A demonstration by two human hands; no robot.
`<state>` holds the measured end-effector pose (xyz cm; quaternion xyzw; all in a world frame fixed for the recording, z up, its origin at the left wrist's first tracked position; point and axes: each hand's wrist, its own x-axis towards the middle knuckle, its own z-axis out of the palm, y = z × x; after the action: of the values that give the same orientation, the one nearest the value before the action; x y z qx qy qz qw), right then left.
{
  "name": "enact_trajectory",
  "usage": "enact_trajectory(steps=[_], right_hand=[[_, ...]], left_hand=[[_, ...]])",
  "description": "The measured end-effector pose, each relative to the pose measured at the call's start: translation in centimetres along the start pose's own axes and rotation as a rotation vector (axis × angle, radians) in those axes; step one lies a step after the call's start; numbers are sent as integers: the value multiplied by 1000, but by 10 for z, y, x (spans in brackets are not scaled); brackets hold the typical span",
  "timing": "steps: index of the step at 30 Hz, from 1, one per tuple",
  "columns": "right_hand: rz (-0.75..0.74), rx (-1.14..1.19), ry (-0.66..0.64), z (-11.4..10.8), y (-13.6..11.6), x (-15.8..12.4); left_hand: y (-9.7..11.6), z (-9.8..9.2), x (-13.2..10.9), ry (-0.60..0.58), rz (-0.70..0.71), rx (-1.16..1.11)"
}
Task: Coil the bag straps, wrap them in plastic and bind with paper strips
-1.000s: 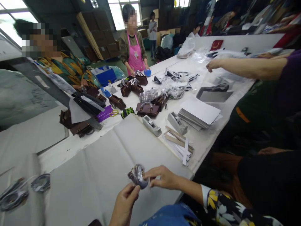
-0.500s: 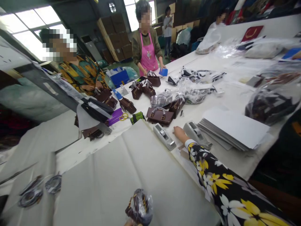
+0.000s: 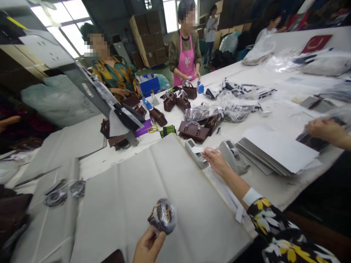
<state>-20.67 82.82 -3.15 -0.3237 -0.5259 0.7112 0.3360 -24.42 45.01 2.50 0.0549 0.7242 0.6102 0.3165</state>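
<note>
My left hand (image 3: 149,244) pinches a coiled brown strap (image 3: 163,216) wrapped in clear plastic, with gold-coloured metal showing, above the grey sheet (image 3: 131,204). My right hand (image 3: 216,160), out beyond it, is closed at the fingertips on a small white slip (image 3: 196,149); paper or tape, I cannot tell. Directly behind that slip stands a grey tape dispenser (image 3: 201,160), and a second tape dispenser (image 3: 233,157) is just right of my right hand. Loose white strips (image 3: 230,199) lie below my right forearm.
Several brown handbags (image 3: 193,131) stand across the table, beside yellow-handled scissors (image 3: 153,128). More wrapped coiled straps (image 3: 56,197) lie at left. A stack of white boards (image 3: 279,149) is at right, near a co-worker's hand (image 3: 326,131). Two co-workers stand across the table.
My right hand has drawn back slightly from between the dispensers, and the white slip now shows in its fingers. My left hand has risen further into view with the coiled strap.
</note>
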Motion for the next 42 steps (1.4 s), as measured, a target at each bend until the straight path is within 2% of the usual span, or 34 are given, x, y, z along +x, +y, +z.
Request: enact_trajectory(steps=[3,6,9,11,12,14,17,19,22,24,26,29,34,36,39,42], right_hand=[[40,179,-79,18,-6,-78],[106,318,-121,37,-7,-149],[170,418,-139,57,-4,-207],[137,374,-124,69,-1,-238],[84,310,-126,73,-1,-251],[-121,108,-175,79,-2,-275],[-533,-262,-363,77,-6,-305],[-727,-416,-496,73,-8,-321],[-866,-549,-626,70,-8,-342],[-898,-613,-672,72,-9,-353],[-866,-620,-726,77,-11,-362],[-699,-516,-749,85,-13,-374],[-175,-204,-623,101,-2,-388],[-20,-103,-594,107,2,-391],[7,-222,-570,117,-3,-398],[-153,-549,-510,126,-13,-408]], left_hand=[[-1,-5,-6,-10,41,-72],[4,-15,-13,-121,71,-71],[5,-24,-23,-189,95,-74],[2,-30,-30,-223,100,-100],[0,-32,-34,-247,100,-124],[-5,-39,-40,-301,97,-190],[-11,-53,-47,-351,100,-303],[-15,-64,-52,-373,106,-355],[-19,-81,-58,-404,96,-394],[-23,-90,-62,-423,87,-403],[-26,-98,-67,-438,85,-403],[-31,-107,-74,-460,98,-375],[-33,-120,-84,-507,154,-271],[-32,-125,-87,-523,196,-207],[-31,-129,-90,-522,260,-92],[-29,-130,-92,-525,291,-19]])
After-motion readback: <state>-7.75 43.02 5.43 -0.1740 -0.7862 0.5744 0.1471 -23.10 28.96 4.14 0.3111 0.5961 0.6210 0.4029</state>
